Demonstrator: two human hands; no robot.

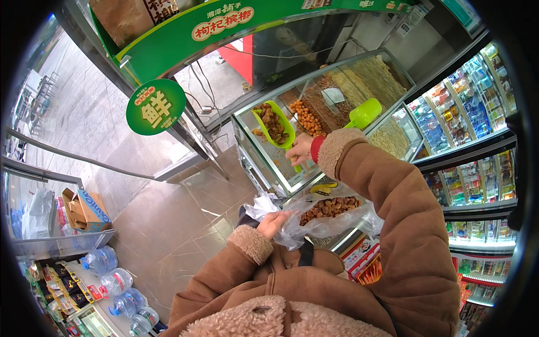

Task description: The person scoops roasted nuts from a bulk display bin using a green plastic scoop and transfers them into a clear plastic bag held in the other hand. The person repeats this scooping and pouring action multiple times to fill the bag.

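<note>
A lime-green plastic scoop [276, 130] heaped with brown glazed nuts tilts at twelve o'clock above a clear crinkled plastic bag [320, 219] holding more nuts

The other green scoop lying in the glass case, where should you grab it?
Grab the spare green scoop by its thin handle, coming from the near side. The handle points down toward the right hand, and the wide cup end faces away over the snacks.

I see a brown tiled floor [179, 224], a glass-topped counter [264, 163], drink coolers [471, 118] at right, and water bottles [115, 281] stacked at lower left.
</note>
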